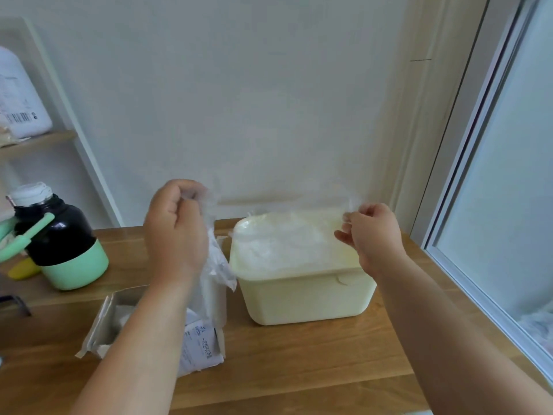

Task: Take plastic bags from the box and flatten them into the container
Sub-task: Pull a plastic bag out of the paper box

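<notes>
— Can any writing be read?

— Dark print is seen on a pale label on the side of the box [119, 319], left of the container [305, 298], but the characters are too small to be made out. A barcode and faint lines of print are seen on a white jug [21, 97], far up and to the left of the container; no brand can be read there.

— Where is the plastic bag found?

— One clear plastic bag [284, 235] is held stretched above the container's open top. Its left end is gripped in the curled fingers of the left hand [176, 229], just left of the container, and a crumpled length hangs from that hand beside the container's left wall, above the box. Its right end is pinched between thumb and forefinger of the right hand [374, 235], over the container's right rim. Pale plastic is seen heaped inside the container under the bag; whether the two touch cannot be told.

— How many of each thing are counted?

— One cream container, one opened box, one held bag and two hands are counted. One black and green bottle [65, 244] with a white cap is stood well left of the container. All are borne on one wooden table [299, 369].
</notes>
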The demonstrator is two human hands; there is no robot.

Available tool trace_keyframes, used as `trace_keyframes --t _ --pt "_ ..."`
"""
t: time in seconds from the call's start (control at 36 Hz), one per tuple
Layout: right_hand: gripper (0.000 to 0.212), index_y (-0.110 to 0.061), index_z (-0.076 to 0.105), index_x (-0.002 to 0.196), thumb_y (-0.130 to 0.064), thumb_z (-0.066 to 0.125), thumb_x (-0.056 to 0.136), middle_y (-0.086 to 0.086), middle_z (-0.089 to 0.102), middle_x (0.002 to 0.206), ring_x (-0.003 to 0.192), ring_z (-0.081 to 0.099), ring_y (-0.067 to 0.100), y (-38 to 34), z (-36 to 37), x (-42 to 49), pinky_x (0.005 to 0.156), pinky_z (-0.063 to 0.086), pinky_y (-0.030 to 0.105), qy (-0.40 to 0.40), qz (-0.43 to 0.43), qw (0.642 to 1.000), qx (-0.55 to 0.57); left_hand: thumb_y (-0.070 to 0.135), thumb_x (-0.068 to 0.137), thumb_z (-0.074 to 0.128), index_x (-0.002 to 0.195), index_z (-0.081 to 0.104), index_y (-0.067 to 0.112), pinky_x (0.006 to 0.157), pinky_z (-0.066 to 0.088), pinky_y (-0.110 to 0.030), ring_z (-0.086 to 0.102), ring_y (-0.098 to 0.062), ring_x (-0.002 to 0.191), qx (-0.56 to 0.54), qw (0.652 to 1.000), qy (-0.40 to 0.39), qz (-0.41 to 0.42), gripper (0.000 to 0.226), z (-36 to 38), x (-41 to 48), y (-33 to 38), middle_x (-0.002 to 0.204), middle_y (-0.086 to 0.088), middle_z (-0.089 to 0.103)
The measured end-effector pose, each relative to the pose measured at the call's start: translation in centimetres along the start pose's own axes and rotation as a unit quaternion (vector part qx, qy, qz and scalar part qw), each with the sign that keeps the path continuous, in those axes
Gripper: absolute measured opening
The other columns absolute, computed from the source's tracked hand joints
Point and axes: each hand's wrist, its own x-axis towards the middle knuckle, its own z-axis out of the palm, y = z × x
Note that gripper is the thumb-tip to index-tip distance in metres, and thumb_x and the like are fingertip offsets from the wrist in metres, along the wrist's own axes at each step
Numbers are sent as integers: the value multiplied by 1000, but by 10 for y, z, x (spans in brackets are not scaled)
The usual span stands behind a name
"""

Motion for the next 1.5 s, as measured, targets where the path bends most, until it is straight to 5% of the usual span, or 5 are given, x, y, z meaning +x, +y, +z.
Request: trace_keyframes --t 0.25,0.44,0.83,1.25,1.5 --pt "58 -9 21 141 -2 46 89 8 51 96 69 52 18 -1 -7 -1 58 43 29 -19 -71 929 -364 80 75 19 91 71 15 85 42 -18 54 -3 91 274 884 -376 50 85 20 1 10 97 0 66" --pt "65 -37 30 144 -18 56 87 0 21 153 137 27 26 -20 -10 4 110 23 40 -129 -228 697 -668 58 87 54 132 56 39 97 44 -31 47 -12 128 411 760 -502 43 49 55 6 0 138 15 52" --pt "68 -25 24 150 -33 56 91 -2 24 156 141 28 22 4 17 42 111 28 36 -372 -35 557 -742 46 93 52 123 65 26 99 48 -36 57 -18 114 492 604 -627 -16 39 90 7 -30 127 6 62" --pt "23 -22 63 112 -28 47 97 -11 64 98 82 56 9 -16 7 22 70 40 22 -172 -224 845 -454 54 93 49 114 63 27 85 41 -27 58 -11 108 155 931 -319 -84 37 51 26 -13 116 9 66" --pt "56 -31 51 128 -51 67 78 -12 62 105 93 61 0 -36 30 -21 76 47 18 -320 -212 891 -245 65 69 63 100 65 26 98 44 -43 64 -20 108 -154 901 -328 -237 50 37 19 10 112 -4 69"
